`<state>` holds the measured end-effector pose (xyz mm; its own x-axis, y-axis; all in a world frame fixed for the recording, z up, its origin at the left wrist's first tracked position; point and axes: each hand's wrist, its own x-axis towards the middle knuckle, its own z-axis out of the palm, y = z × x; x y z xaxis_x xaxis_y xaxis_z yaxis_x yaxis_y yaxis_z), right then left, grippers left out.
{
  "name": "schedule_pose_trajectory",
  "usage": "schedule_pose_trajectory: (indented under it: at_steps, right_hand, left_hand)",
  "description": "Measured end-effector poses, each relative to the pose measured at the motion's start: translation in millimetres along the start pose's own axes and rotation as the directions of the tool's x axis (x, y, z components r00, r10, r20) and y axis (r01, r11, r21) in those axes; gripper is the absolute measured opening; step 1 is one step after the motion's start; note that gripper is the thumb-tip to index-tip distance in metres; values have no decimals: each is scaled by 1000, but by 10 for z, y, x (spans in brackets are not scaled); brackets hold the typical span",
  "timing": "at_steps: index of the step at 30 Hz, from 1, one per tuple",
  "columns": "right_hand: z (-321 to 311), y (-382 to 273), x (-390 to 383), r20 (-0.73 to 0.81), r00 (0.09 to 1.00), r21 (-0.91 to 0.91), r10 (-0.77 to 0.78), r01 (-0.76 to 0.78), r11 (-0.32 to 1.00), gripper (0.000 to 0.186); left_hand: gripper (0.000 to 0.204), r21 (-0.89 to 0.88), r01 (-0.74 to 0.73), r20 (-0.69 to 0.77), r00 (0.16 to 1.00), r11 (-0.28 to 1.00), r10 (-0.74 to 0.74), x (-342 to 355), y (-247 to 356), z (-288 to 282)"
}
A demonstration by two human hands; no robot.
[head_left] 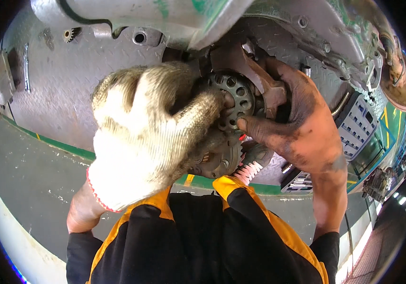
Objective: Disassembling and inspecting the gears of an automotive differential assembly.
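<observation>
A dark round metal disc with a ring of holes (pixel 242 102) is between my hands, beside a brown-grey curved metal bracket (pixel 241 61). My left hand (pixel 151 104), in a dirty white knitted glove, has its fingers curled, with a fingertip against the disc's left side; the glove hides much of that grip. The grease-stained right hand (pixel 302 118) is bare. Its thumb presses the disc's lower right rim, while its fingers curl behind the bracket, partly hidden. Just below the disc sits another round metal part (pixel 229 161), partly covered by the glove.
Overhead spans a large greenish-grey metal casting (pixel 307 33). On the patterned steel plate (pixel 61 99) lie a small gear (pixel 69 35) and a wrench (pixel 26 68), both at left. An open tool case (pixel 357 125) stands at right. My shoe (pixel 256 163) is close below the parts.
</observation>
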<state>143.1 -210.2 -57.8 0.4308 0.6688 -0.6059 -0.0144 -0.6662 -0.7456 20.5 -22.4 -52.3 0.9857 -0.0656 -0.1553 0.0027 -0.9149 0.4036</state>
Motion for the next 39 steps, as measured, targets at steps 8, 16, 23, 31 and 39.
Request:
schedule_pose_trajectory:
  at_steps: [8, 16, 23, 31, 39]
  right_hand:
    - [140, 116, -91, -152, 987, 202, -43, 74, 977, 74]
    - [144, 52, -96, -162, 987, 116, -4, 23, 993, 80]
    - [174, 153, -146, -159, 985, 168, 65, -38, 985, 82]
    - [211, 150, -117, -142, 990, 352, 6, 44, 935, 76]
    - [262, 96, -119, -239, 970, 144, -51, 87, 986, 67]
  left_hand:
    - [46, 60, 32, 63, 997, 998, -35, -2, 29, -2]
    - [46, 117, -56, 292, 956, 992, 19, 111, -11, -80]
    - [38, 52, -8, 306, 952, 999, -9, 202, 35, 60]
    - [35, 32, 162, 224, 960, 986, -165, 122, 137, 82]
    - [43, 75, 114, 206, 970, 991, -127, 99, 249, 19]
